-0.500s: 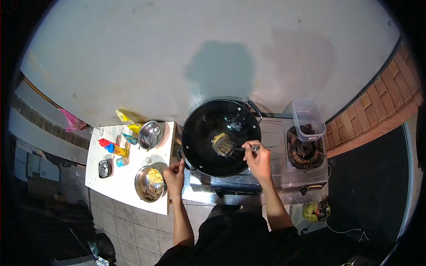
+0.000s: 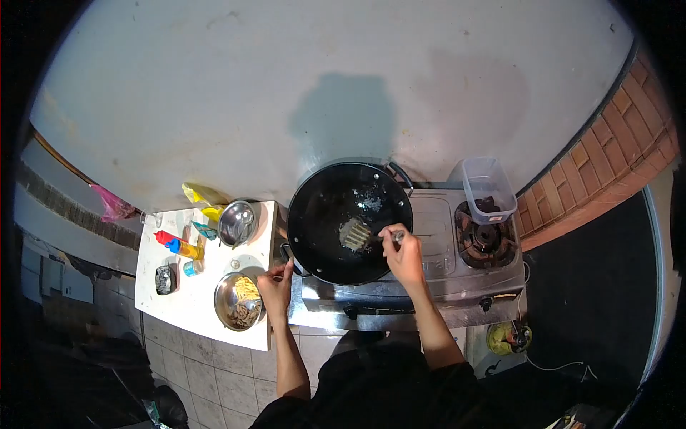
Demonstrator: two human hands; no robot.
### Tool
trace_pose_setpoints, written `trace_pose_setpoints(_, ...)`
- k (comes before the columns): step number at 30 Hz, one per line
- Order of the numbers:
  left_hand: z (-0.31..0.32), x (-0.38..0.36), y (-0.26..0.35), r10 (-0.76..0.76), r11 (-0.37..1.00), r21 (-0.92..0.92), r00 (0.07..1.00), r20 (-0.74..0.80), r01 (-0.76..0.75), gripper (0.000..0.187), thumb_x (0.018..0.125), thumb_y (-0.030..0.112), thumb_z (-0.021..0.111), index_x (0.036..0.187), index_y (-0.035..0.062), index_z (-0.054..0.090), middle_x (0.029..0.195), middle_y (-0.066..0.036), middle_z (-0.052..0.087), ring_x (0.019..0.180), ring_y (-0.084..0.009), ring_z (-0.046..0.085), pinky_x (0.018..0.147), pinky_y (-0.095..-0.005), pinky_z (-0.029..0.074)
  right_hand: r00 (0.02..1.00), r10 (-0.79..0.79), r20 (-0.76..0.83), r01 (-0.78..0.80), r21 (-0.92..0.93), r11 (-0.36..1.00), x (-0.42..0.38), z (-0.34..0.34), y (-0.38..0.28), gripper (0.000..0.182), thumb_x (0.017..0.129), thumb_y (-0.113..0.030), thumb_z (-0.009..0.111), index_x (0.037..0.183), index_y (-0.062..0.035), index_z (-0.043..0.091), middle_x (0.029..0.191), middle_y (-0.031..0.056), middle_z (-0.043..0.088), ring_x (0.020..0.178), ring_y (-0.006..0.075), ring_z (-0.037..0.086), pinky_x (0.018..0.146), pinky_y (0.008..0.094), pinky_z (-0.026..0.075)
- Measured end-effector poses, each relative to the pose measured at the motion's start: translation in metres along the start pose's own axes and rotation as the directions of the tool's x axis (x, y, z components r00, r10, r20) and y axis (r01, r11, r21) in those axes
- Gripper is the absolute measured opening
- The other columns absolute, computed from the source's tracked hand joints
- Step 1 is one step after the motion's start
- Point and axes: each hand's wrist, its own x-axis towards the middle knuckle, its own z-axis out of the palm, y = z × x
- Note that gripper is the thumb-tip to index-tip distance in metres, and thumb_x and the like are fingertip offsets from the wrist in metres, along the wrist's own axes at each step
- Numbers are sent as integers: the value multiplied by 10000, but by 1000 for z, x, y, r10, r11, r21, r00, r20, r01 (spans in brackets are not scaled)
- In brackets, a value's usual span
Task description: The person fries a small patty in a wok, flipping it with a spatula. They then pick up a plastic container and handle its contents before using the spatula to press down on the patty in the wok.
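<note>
1. Right now the right hand (image 2: pixel 404 259) has its fingers clamped around the thin metal handle of a slotted steel spatula (image 2: pixel 355 234), whose flat blade lies inside the round black wok (image 2: pixel 350 222), near its middle.
2. Spatula handle and fingers meet just over the wok's near-right rim; the blade reaches away from the fingers, to the left and slightly up in the view.
3. Meanwhile the left hand (image 2: pixel 276 288) sits at the wok's near-left edge by its dark side handle; whether the fingers are closed on it I cannot tell.
4. Just beside that hand stands a round steel bowl of pale and brown food strips (image 2: pixel 240 302).
5. Under the wok is a steel two-burner gas stove (image 2: pixel 457 275); a clear plastic tub (image 2: pixel 488 187) stands at the back of its bare right burner.
6. Left of the stove, a white side table (image 2: pixel 187 309) bears the food bowl, a second steel bowl (image 2: pixel 238 222), a yellow squeeze bottle with a red cap (image 2: pixel 176 244) and a yellow packet (image 2: pixel 201 194).
7. Behind everything rises a pale, stained wall (image 2: pixel 321 79); red brick (image 2: pixel 607 164) runs on the right, and grey floor tiles (image 2: pixel 214 372) show below the table.
</note>
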Motion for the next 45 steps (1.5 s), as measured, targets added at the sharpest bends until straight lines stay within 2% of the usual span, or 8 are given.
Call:
trace_pose_setpoints(6,-1,0,2,22,999,25,1000,-5,-22,383,810,304,756,768,-73,702,621,-141,659,542,-165,606,558,-295,480,991,-74,109,75,-5,997,-3,2,-5,51,882,-19,606,859,22,587,642,74,579,528,114,542,500,264,424)
trace_pose_setpoints(10,0,0,-1,25,999,46,1000,-4,-24,394,810,321,755,752,-65,704,600,-142,652,531,-166,604,555,-295,476,997,-1,84,1,4,1000,-1,-15,-9,48,907,-22,582,903,26,585,671,58,603,536,92,552,507,232,437)
trace_pose_setpoints(13,2,-2,0,40,999,35,999,-26,-39,409,816,331,749,731,-66,698,568,-129,633,514,-154,585,541,-291,463,1000,4,4,-5,253,968,-2,-18,-20,63,931,-4,541,930,40,587,677,43,602,552,69,542,503,221,430)
trace_pose_setpoints(19,4,-9,9,-35,999,-35,998,-50,34,399,829,320,732,773,-73,697,623,-124,651,573,-156,582,605,-308,464,1000,-17,-12,19,151,988,4,-22,-31,82,915,-27,567,884,44,595,665,49,607,533,81,562,486,237,439)
trace_pose_setpoints(22,7,-9,1,43,999,-16,992,-119,-45,397,841,315,728,772,-75,689,571,-103,609,515,-125,516,517,-279,422,1000,-9,-1,9,63,998,2,-11,-19,93,901,-45,586,865,40,597,659,65,615,522,96,583,475,249,441)
trace_pose_setpoints(26,5,-7,-5,-97,995,-4,989,-115,97,404,877,321,688,781,-71,689,559,-113,593,511,-127,504,508,-291,410,999,-6,41,5,23,1000,1,6,7,58,889,-37,590,864,16,591,652,79,615,516,112,597,470,262,444)
trace_pose_setpoints(31,0,-11,4,-32,986,-164,993,-118,12,358,889,257,676,769,-80,683,584,-111,615,518,-131,519,514,-286,416,1000,-25,11,25,55,998,1,2,5,26,881,-7,588,872,17,588,642,82,592,514,115,584,474,266,448)
trace_pose_setpoints(45,1,-16,13,-22,999,27,998,-63,23,331,852,235,709,843,-94,679,562,-101,577,512,-123,498,518,-285,423,991,-58,124,51,53,997,-2,-1,1,64,888,-48,609,866,10,591,644,64,590,502,106,573,468,257,440)
